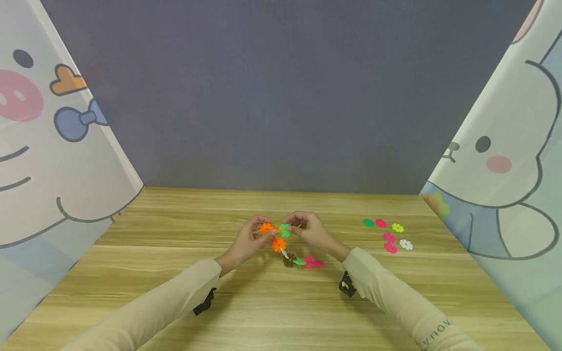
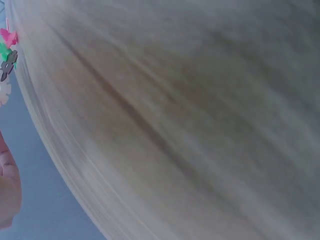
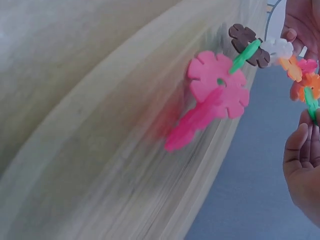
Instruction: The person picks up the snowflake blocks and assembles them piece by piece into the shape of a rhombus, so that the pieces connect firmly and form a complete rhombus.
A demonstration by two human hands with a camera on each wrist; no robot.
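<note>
A chain of slotted flower-shaped plastic discs hangs from both hands above the table. The left hand (image 1: pixel 250 241) pinches the chain near an orange disc (image 1: pixel 266 228). The right hand (image 1: pixel 315 233) pinches a green disc (image 1: pixel 285 230) at the other side, also seen as a green disc (image 3: pixel 311 103) in the right wrist view. Below, the chain runs through another orange disc (image 1: pixel 278 245), a white disc (image 3: pixel 276 49), a brown disc (image 3: pixel 243 44), a green disc (image 3: pixel 246 55) and two pink discs, one a flat pink disc (image 3: pixel 215 75). In the left wrist view only part of the left hand (image 2: pixel 9 185) shows.
Loose discs lie at the right of the wooden table (image 1: pixel 272 317): a dark green disc (image 1: pixel 369 223), a yellow disc (image 1: pixel 397 227), a white disc (image 1: pixel 406 244) and several pink discs (image 1: pixel 389 237). A grey panel (image 1: pixel 281 97) stands behind, with cartoon-printed panels on both sides.
</note>
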